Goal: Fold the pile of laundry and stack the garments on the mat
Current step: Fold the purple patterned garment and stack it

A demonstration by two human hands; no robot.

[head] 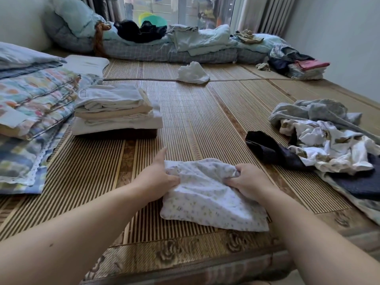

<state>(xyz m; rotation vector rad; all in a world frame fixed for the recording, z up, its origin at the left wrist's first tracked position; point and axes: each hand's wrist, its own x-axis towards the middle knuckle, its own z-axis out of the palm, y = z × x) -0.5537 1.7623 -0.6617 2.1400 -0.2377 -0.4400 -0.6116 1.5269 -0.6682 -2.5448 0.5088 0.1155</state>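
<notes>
Near the mat's [195,112] front edge, a crumpled white garment [207,200] with tiny pastel print lies bunched; left hand [158,177] and right hand [248,179] each grip its fabric.

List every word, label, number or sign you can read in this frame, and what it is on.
None: no readable text anywhere in the view.
The prints on the garment and the quilt are patterns, not letters.
</notes>
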